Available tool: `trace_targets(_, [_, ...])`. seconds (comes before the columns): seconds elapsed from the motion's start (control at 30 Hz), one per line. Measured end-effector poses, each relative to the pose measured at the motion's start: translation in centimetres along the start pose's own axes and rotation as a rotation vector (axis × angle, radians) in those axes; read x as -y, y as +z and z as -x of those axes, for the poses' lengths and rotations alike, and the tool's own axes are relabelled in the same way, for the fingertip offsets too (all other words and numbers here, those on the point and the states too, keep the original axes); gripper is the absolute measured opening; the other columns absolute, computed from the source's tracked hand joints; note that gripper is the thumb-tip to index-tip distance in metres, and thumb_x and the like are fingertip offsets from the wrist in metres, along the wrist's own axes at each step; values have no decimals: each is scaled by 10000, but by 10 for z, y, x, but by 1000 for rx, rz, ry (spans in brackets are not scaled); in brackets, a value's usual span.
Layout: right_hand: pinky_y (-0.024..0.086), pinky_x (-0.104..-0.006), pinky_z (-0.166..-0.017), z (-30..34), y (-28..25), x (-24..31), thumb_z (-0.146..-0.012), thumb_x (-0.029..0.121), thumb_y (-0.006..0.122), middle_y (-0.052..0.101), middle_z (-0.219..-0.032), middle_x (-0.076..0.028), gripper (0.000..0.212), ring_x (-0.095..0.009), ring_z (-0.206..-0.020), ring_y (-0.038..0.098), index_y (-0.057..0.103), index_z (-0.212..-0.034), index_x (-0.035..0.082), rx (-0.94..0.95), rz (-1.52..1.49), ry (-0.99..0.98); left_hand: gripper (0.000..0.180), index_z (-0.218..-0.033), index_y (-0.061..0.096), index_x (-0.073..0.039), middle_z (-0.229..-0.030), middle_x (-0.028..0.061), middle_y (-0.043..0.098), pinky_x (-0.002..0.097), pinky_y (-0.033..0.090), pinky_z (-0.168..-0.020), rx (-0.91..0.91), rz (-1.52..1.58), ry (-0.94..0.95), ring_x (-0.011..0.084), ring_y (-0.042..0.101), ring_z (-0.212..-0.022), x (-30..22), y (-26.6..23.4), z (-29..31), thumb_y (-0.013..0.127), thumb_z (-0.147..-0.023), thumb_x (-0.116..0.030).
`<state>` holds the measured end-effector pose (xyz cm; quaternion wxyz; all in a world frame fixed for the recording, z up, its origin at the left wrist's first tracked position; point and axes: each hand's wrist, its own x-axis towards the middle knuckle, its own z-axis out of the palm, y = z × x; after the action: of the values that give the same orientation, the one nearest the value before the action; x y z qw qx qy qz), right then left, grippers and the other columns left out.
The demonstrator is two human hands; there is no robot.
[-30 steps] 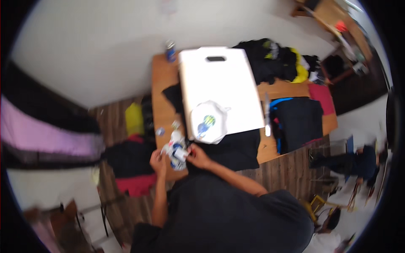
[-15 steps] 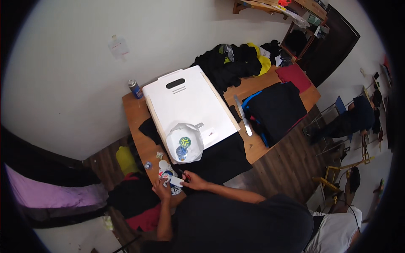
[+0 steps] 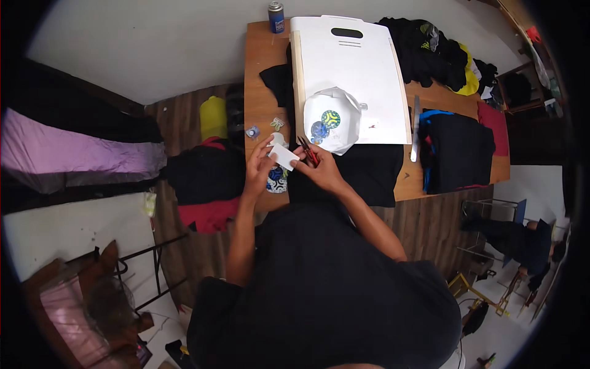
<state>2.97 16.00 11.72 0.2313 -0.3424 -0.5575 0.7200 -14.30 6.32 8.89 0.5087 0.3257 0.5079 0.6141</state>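
Between my hands is a small white card (image 3: 284, 157). My left hand (image 3: 258, 165) pinches its left edge, and the fingers of my right hand (image 3: 324, 170) grip its right side. Also in the right hand is a slim red-and-black tool (image 3: 311, 155) with a dark pointed tip; its exact kind is unclear. Below the card, several round patterned pieces (image 3: 277, 182) lie on the table, partly covered by my hands. Just beyond, a white crumpled-rim container (image 3: 349, 138) holds a green-and-blue disc (image 3: 330, 119) and a blue disc (image 3: 319, 131).
A large white board (image 3: 369, 67) with a handle slot lies over black cloth (image 3: 375, 178) on the wooden table (image 3: 261, 74). A spray can (image 3: 276, 18) stands at the far left corner. Rightward are a metal ruler-like strip (image 3: 415, 132) and folded black garments (image 3: 458, 150). Another person (image 3: 522, 243) is at far right.
The view has turned and shifted, so the table appears straighter and higher. Both hands have lifted the white card a little, and it is turned; the tool stays in my right hand.
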Motion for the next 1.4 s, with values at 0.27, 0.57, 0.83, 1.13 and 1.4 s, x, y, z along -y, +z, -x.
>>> trace_targets(0.27, [371, -145, -612, 5, -1, 11, -881, 110, 703, 551, -823, 59, 205, 8, -698, 454, 623, -1042, 12, 29, 26, 51, 429, -1228, 541, 64, -1104, 116, 634, 259, 501, -878, 71, -51, 92, 142, 616, -1008, -12, 13, 3, 694, -828, 52])
trace_targets(0.57, [389, -148, -610, 7, 1, 9, -886, 95, 694, 605, -824, 34, 215, 5, -698, 490, 611, -1056, -6, -18, -8, 19, 346, -1155, 576, 95, -1075, 134, 649, 249, 513, -877, 8, -36, 70, 145, 632, -991, -15, 19, 5, 687, -828, 76])
trace_targets(0.83, [342, -141, -561, 3, -1, 3, -870, 96, 707, 607, -814, 41, 207, 21, -642, 446, 613, -1029, 4, -63, -36, -21, 287, -1072, 650, 32, -993, 53, 606, 233, 481, -776, -54, -349, 264, 128, 607, -908, -16, 19, 4, 737, -799, 16])
trace_targets(1.13, [373, -155, -601, 5, -2, 8, -883, 104, 691, 583, -820, 36, 208, 3, -681, 466, 596, -1037, 3, -48, -70, 6, 253, -1038, 652, 37, -1006, 76, 642, 239, 479, -796, -47, -145, 69, 129, 608, -902, -8, 16, 4, 736, -800, 30])
trace_targets(1.4, [420, -179, -661, -14, -2, -4, -892, 90, 680, 585, -861, 17, 185, -20, -738, 508, 591, -1030, 4, -38, 88, -60, 250, -1065, 621, 63, -1045, 117, 645, 262, 487, -888, -103, -162, 174, 146, 613, -989, -3, 5, -2, 687, -825, 85])
